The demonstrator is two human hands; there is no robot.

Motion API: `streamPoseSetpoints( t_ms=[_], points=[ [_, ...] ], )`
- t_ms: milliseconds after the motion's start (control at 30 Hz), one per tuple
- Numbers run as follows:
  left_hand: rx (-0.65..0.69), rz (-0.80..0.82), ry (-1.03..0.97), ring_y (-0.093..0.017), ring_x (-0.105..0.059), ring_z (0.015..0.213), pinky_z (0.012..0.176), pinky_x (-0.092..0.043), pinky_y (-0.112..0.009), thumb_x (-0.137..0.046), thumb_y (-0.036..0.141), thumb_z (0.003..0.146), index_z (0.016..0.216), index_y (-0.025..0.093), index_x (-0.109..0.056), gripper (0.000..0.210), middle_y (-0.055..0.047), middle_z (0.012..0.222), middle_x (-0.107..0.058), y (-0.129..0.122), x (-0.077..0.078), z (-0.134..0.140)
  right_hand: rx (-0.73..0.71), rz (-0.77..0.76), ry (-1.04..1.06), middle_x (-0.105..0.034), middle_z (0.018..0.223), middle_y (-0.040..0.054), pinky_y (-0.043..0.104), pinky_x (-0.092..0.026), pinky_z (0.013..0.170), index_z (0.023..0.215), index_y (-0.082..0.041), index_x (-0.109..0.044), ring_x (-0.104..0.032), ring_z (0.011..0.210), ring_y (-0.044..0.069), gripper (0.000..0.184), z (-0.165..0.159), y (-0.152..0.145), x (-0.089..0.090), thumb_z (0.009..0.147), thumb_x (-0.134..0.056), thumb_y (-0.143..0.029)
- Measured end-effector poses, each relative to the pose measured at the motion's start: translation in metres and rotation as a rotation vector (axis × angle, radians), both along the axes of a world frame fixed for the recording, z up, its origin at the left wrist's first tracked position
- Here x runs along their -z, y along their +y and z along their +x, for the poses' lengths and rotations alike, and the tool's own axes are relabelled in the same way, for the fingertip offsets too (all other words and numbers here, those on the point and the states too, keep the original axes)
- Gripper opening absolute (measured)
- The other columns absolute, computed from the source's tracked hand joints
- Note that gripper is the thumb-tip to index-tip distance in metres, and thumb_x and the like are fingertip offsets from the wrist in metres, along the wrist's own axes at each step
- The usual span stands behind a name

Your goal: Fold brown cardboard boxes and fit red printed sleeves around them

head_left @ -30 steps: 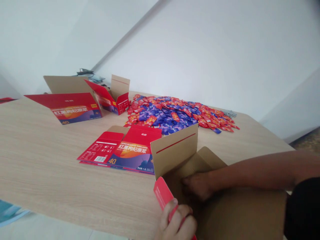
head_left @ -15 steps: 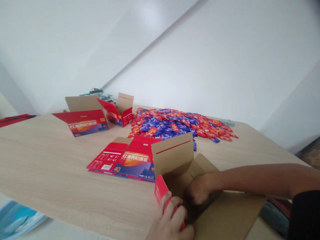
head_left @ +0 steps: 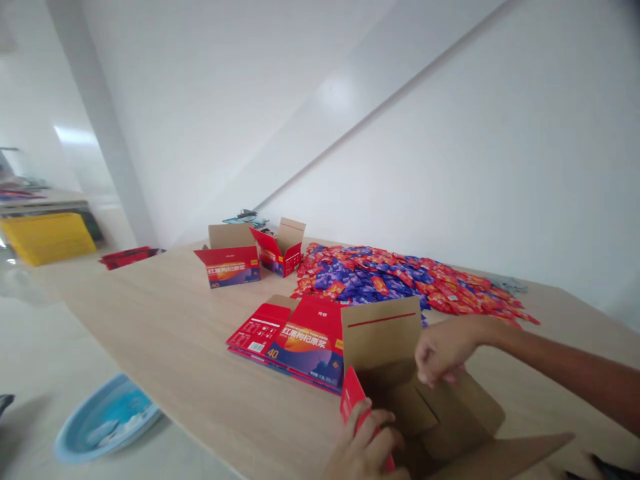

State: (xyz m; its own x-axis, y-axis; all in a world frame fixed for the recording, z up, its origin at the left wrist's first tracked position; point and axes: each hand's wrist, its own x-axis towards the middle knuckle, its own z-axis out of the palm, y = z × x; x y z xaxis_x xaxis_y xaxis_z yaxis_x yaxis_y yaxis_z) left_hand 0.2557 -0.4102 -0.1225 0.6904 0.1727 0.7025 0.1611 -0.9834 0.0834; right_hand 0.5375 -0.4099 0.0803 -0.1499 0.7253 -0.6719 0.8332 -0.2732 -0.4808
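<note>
An open cardboard box (head_left: 383,337), brown inside and red outside, stands at the near right of the table with its flaps up. My left hand (head_left: 367,443) is wrapped over the box's near-left red flap, fingers outside and on its edge. Above the box's right side hovers my right hand (head_left: 445,350), its fingers curled in with nothing visible in them. Folded flat red-and-purple cartons (head_left: 305,343) lie stacked just left of the box. Part of the box's inside is in shadow, and its bottom edge is cut off by the frame.
Two opened red boxes, one wider (head_left: 233,267) and one smaller (head_left: 275,257), stand at the back. A heap of red and purple sachets (head_left: 395,280) spreads along the wall. On the floor left sits a blue basin (head_left: 75,447); a yellow crate (head_left: 47,240) is farther off.
My right hand has lifted from inside the box to above its right side. My left hand stays on the flap. The view has swung left, bringing the basin and crate into sight.
</note>
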Motion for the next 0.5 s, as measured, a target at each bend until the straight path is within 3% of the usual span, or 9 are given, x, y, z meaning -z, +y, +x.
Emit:
streamPoseSetpoints(
  t_ms=[67, 100, 167, 233, 300, 333, 400, 500],
  points=[
    [0.016, 0.010, -0.029, -0.025, -0.066, 0.132, 0.117, -0.054, -0.039, -0.071, 0.042, 0.101, 0.118, 0.031, -0.072, 0.021, -0.005, 0.134, -0.074, 0.001, 0.000, -0.006, 0.085, 0.252, 0.084, -0.070, 0.074, 0.0084, 0.020, -0.039, 0.053, 0.090, -0.017, -0.082, -0.060, 0.057, 0.013, 0.050, 0.029, -0.020, -0.029, 0.086, -0.075, -0.066],
    [0.002, -0.022, -0.063, -0.028, -0.061, 0.139, 0.115, -0.055, -0.040, -0.071, 0.039, 0.101, 0.125, 0.035, -0.070, 0.024, -0.006, 0.142, -0.069, 0.000, 0.005, -0.011, 0.154, 0.366, 0.098, -0.070, 0.077, 0.0108, 0.023, -0.039, 0.053, 0.094, -0.018, -0.082, -0.062, 0.060, 0.015, 0.059, 0.047, -0.034, -0.032, 0.087, -0.069, -0.075],
    [-0.007, -0.146, -0.200, -0.034, -0.053, 0.147, 0.111, -0.057, -0.045, -0.070, 0.043, 0.100, 0.140, 0.039, -0.063, 0.041, -0.011, 0.155, -0.057, -0.003, 0.020, -0.023, 0.353, 0.590, 0.094, -0.067, 0.076, 0.0157, 0.028, -0.039, 0.052, 0.099, -0.019, -0.081, -0.062, 0.063, 0.019, 0.074, 0.087, -0.072, -0.018, 0.083, -0.065, -0.090],
    [-0.018, -0.366, -0.390, -0.038, -0.052, 0.146, 0.110, -0.056, -0.052, -0.065, 0.058, 0.099, 0.153, 0.036, -0.052, 0.059, -0.016, 0.158, -0.050, -0.003, 0.035, -0.035, 0.620, 0.870, 0.129, -0.066, 0.082, 0.0227, 0.037, -0.043, 0.054, 0.098, -0.021, -0.081, -0.064, 0.068, 0.024, 0.078, 0.122, -0.115, 0.016, 0.077, -0.069, -0.096],
    [-0.089, -0.661, -0.585, -0.039, -0.051, 0.145, 0.112, -0.053, -0.056, -0.054, 0.069, 0.100, 0.156, 0.032, -0.048, 0.067, -0.018, 0.158, -0.049, 0.004, 0.040, -0.043, 0.955, 1.175, 0.192, -0.066, 0.094, 0.0237, 0.048, -0.046, 0.063, 0.096, -0.030, -0.077, -0.066, 0.080, 0.029, 0.066, 0.143, -0.156, 0.060, 0.085, -0.066, -0.094],
    [-0.157, -0.830, -0.666, -0.038, -0.051, 0.146, 0.113, -0.051, -0.056, -0.048, 0.065, 0.104, 0.155, 0.031, -0.049, 0.061, -0.017, 0.159, -0.050, 0.011, 0.038, -0.043, 1.094, 1.269, 0.266, -0.065, 0.099, 0.0221, 0.053, -0.047, 0.068, 0.093, -0.033, -0.074, -0.066, 0.086, 0.031, 0.061, 0.146, -0.172, 0.082, 0.087, -0.064, -0.093],
    [-0.295, -1.145, -0.783, -0.036, -0.053, 0.144, 0.119, -0.045, -0.056, -0.047, 0.065, 0.105, 0.151, 0.029, -0.053, 0.060, -0.016, 0.158, -0.052, 0.032, 0.028, -0.036, 1.309, 1.330, 0.415, -0.065, 0.108, 0.0196, 0.059, -0.049, 0.080, 0.091, -0.036, -0.069, -0.067, 0.102, 0.035, 0.058, 0.139, -0.193, 0.126, 0.088, -0.062, -0.093],
    [-0.270, -1.382, -0.827, -0.038, -0.049, 0.149, 0.125, -0.038, -0.057, -0.052, 0.081, 0.094, 0.144, 0.020, -0.061, 0.079, -0.019, 0.159, -0.054, 0.066, 0.013, -0.015, 1.521, 1.162, 0.556, -0.061, 0.132, 0.0218, 0.065, -0.049, 0.103, 0.104, -0.033, -0.065, -0.055, 0.132, 0.047, 0.077, 0.107, -0.194, 0.184, 0.068, -0.067, -0.101]
  ],
)
